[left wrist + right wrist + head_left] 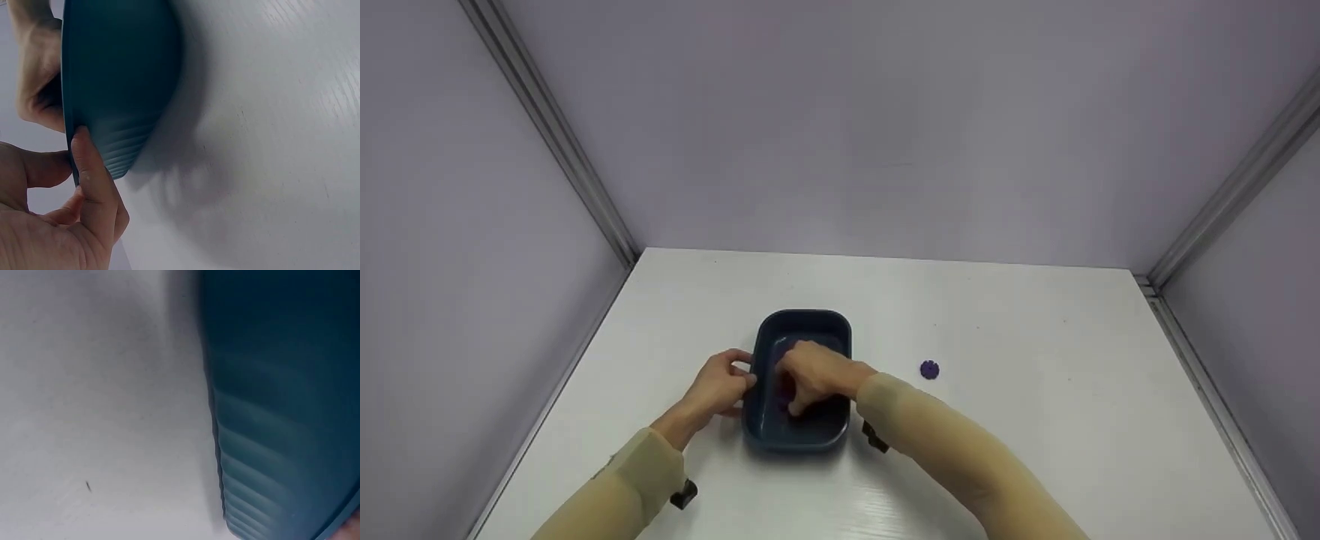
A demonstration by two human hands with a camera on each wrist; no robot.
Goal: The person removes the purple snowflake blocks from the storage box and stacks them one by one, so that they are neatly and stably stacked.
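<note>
a person's two arms in tan sleeves reach forward over a white table (1035,420), seen from above, inside a booth with pale grey walls (450,225).

on the left, the left hand (721,387) grips the left rim of a dark blue-green tub (802,324), a rounded rectangular plastic one that sits on the table a little left of centre. in the left wrist view the thumb and a finger of that hand (62,219) pinch the thin edge of the tub (121,84), whose outer wall has fine ridges near the bottom; the tub casts a soft shadow on the table (270,140).

in the middle, the right hand (814,379) reaches down inside the tub with its fingers curled low toward the floor of it. something dark reddish shows under the fingers, too blurred to name, and it cannot be told whether the hand is holding it or is merely bent over it. the right wrist view shows only the ridged outer wall of the tub (281,410) close up beside the bare table (95,410); the hand itself is not seen there.

to the right, a small purple round piece (929,369) with a notched edge lies flat on the table, apart from the tub and from both hands.
</note>
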